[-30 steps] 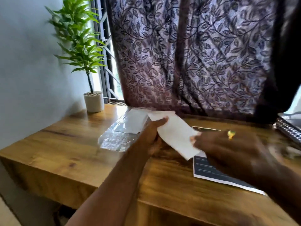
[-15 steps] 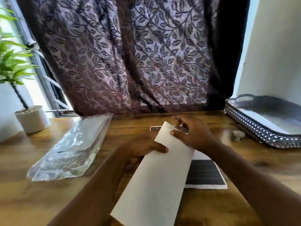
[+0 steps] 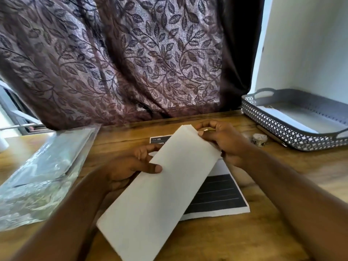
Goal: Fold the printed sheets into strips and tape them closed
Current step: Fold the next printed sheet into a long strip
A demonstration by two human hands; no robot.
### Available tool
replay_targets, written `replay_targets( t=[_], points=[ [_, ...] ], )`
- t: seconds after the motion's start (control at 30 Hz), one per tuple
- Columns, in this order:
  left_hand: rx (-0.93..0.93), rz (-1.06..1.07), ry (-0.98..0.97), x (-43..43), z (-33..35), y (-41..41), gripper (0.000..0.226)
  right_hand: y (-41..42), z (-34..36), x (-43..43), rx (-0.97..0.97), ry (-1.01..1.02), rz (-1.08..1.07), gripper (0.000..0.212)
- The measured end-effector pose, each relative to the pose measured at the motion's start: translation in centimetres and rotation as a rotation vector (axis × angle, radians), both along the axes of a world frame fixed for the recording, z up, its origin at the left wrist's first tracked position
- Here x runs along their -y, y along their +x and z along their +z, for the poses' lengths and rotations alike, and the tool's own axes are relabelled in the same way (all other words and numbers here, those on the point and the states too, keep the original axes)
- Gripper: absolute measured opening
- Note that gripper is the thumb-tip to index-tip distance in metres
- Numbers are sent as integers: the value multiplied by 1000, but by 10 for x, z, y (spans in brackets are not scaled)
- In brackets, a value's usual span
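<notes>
A folded white sheet (image 3: 160, 194) forms a long strip, held slanted above the wooden table (image 3: 235, 240). My left hand (image 3: 131, 164) grips its left edge, thumb on top. My right hand (image 3: 222, 140) pinches the strip's far end between thumb and fingers. Under the strip lies a flat printed sheet (image 3: 218, 196) with dark bands and a "2A" label at its far end. A small roll of tape (image 3: 259, 139) sits on the table to the right of my right hand.
A grey perforated tray (image 3: 293, 136) with handles stands at the back right, holding paper. A clear plastic bag (image 3: 43, 176) with paper inside lies at the left. A leaf-patterned curtain (image 3: 122, 63) hangs behind the table.
My view swung right, from the plant toward the tray. The strip came down nearer me and now slants across the printed sheet. Both hands keep hold of it.
</notes>
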State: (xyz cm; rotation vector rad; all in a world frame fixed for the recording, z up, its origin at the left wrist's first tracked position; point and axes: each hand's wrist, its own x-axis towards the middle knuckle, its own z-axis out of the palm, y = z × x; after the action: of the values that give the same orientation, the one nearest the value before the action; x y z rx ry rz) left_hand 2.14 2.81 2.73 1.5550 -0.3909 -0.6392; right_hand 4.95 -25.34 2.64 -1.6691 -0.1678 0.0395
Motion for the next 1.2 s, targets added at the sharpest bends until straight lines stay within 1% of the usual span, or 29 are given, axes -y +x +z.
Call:
replay_targets(
  t=[0.07, 0.13, 0.27, 0.33, 0.4, 0.5, 0.6, 0.73, 0.77, 0.8, 0.87, 0.9, 1.03, 1.13, 1.2],
  points=[
    [-17, -31, -66, 4, 1, 1, 49, 1, -3, -2, -7, 36, 22, 20],
    [-51, -61, -116, 6, 1, 1, 43, 0, -5, -3, 36, 13, 10, 23],
    [-92, -23, -100, 5, -2, 1, 49, 2, -9, -1, 207, -206, -21, 26],
    [-108, -27, -114, 5, -2, -1, 47, 2, -9, 0, 212, -234, -8, 23],
    [-99, -33, -133, 8, -2, -3, 42, 1, -7, 0, 186, -208, 24, 22],
    [-98, -27, -146, 12, -3, -4, 43, -1, -6, 0, 126, -175, 100, 22],
    [-101, -12, -111, 14, -4, -3, 42, -3, -6, -3, 141, -274, 133, 22],
    [-117, -15, -102, 15, -5, -3, 42, -6, -4, -6, 272, -444, 59, 10],
    [-123, -20, -99, 15, -5, -3, 42, -7, -2, -5, 292, -447, 57, 9],
    [-124, -24, -91, 14, -4, -3, 42, -9, 1, -4, 291, -422, 69, 13],
    [-120, -32, -81, 15, -4, -3, 42, -12, 6, -4, 271, -388, 89, 27],
    [-119, -39, -76, 15, -3, -4, 42, -13, 7, -5, 274, -389, 92, 29],
    [-138, -68, -52, 18, -2, -7, 45, -18, 12, -9, 267, -392, 123, 26],
    [-122, -52, 14, 20, -1, -8, 47, -21, 17, -7, 144, -338, 137, 37],
    [-66, -34, 50, 24, 0, -9, 46, -23, 21, -7, 144, -432, 152, 38]
  ],
)
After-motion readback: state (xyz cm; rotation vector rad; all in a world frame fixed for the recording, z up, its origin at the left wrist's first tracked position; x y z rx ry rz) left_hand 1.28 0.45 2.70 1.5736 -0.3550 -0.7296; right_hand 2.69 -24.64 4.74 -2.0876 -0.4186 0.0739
